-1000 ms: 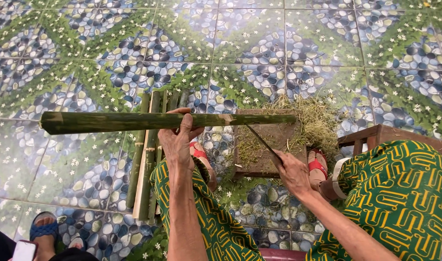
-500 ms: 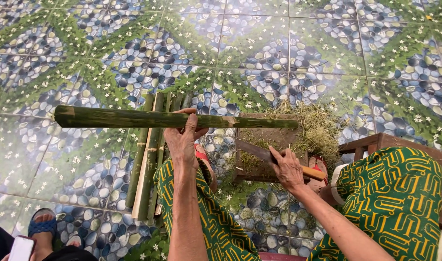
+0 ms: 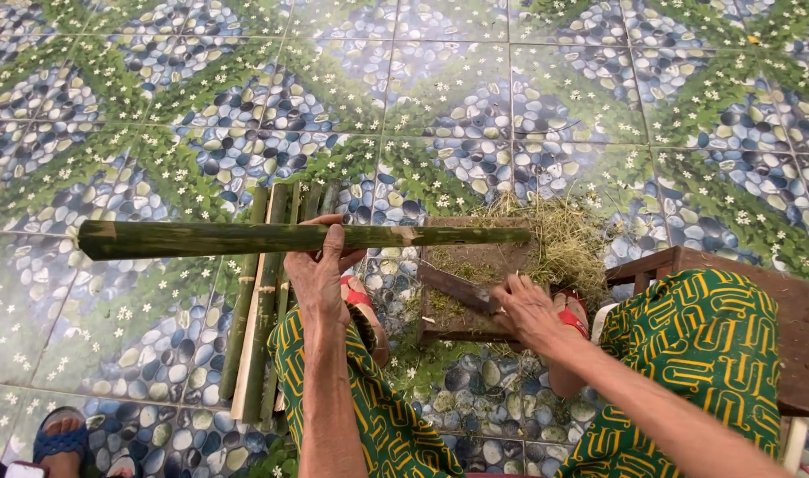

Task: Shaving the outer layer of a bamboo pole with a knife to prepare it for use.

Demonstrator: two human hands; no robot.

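Two hands: left hand [image 3: 318,281] on bamboo pole [image 3: 245,238], right hand [image 3: 530,312] on knife [image 3: 457,289]

You see no package, no label, no sign. Only possible screen: small pale flat device [image 3: 19,470] at bottom left corner of your view, mostly cut off by frame edge, beside blue sandal [image 3: 61,435]. Too little shows to tell whether it is phone.

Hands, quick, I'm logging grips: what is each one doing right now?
Left hand: closed around the green bamboo pole, holding it level.
Right hand: closed on the knife, over the wooden block.
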